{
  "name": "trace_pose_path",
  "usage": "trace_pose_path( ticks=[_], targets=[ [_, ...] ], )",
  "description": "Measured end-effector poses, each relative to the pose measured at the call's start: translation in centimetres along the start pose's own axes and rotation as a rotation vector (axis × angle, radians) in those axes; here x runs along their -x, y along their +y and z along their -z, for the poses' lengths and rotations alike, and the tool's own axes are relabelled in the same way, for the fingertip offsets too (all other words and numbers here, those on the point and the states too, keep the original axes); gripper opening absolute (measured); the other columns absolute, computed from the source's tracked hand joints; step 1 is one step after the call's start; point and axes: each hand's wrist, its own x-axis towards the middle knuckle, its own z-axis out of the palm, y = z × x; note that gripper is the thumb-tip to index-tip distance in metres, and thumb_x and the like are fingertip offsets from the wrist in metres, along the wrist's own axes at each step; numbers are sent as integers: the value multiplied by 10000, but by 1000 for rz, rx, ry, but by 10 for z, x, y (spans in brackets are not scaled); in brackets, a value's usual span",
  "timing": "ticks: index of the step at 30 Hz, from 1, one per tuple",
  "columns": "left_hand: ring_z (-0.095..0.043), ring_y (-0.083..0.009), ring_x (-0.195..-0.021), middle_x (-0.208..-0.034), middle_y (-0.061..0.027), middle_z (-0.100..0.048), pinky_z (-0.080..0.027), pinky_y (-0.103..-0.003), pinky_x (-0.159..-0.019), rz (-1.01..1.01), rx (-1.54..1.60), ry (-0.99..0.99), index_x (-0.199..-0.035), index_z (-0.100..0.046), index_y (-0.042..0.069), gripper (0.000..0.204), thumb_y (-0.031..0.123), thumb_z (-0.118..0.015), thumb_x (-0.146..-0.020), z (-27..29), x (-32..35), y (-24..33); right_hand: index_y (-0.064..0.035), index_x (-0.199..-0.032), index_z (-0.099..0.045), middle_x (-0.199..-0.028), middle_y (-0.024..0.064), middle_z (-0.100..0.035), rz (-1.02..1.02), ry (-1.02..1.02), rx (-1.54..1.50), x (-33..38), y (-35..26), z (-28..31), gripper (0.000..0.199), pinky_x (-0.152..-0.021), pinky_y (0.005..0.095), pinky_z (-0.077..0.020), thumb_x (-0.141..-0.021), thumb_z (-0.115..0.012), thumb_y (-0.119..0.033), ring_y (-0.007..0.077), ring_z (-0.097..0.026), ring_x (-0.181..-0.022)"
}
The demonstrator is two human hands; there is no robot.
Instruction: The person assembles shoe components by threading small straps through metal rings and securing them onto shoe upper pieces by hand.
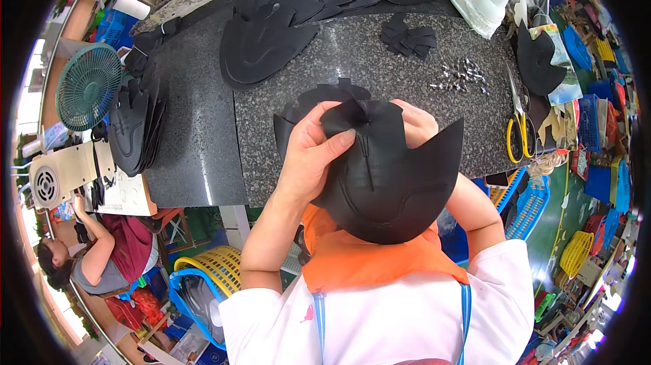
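In front of my chest I hold up a black shoe upper piece [386, 182] with a curved lower edge, pointed corners and a stitched or creased line. My left hand [315, 145] pinches its upper left part, thumb on the near face beside a small fold. At its top right, my right hand [417, 123] grips it from behind; most of those fingers are hidden by the piece. Just behind, more black cut pieces [288, 121] lie on the grey speckled tabletop [271, 155], partly covered by my hands and the held piece.
Stacked black pieces [264, 46] fill the far table. Small black strips [407, 36], silvery metal bits [464, 77] and yellow-handled scissors [519, 128] lie to the right. A pile of black pieces [135, 128] and a green fan [88, 87] stand left. Another person [102, 256] works at a machine.
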Motion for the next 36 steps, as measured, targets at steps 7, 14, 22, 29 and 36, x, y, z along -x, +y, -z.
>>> trace_pose_path(
  ticks=[7,14,22,29,36],
  targets=[
    [-591,-127,-1033,-1120,-59,-632,-463,-287,-940,-28,89,13,-1216,-525,-2,349,20,-639,-887,1,1,-4,-34,-1112,-626,-1112,134,-635,95,-41,223,7,-11,2,470,-795,420,-540,-680,-674,-213,326,-644,-951],
    [-595,-129,-1029,-1128,-68,-633,-464,-286,-933,-33,53,-8,-1230,-534,-5,369,25,-648,-881,-1,0,-2,-30,-1114,-616,-1129,155,-628,121,-16,167,10,-4,0,459,-797,433,-538,-689,-678,-193,349,-641,-957],
    [-614,-101,-942,-1060,-51,-655,-500,-252,-854,68,-62,-21,-1190,-569,-18,328,20,-654,-876,-5,0,9,-23,-1063,-644,-1063,147,-638,240,-62,173,12,14,5,364,-767,390,-534,-722,-674,-148,323,-645,-913],
    [-595,-52,-876,-973,-10,-641,-501,-215,-755,109,-346,15,-1170,-576,-6,293,-9,-630,-882,-2,2,20,-49,-979,-697,-779,27,-612,-207,-248,-216,-51,-24,70,242,-644,274,-476,-743,-735,-85,140,-599,-710],
    [-626,-92,-923,-1023,-45,-666,-515,-245,-824,178,-301,-89,-1159,-581,-25,316,-38,-651,-851,-12,8,23,17,-790,-656,-653,8,-594,-577,-190,-247,-54,-38,51,73,-535,222,-418,-814,-695,-41,39,-504,-588]
  ],
)
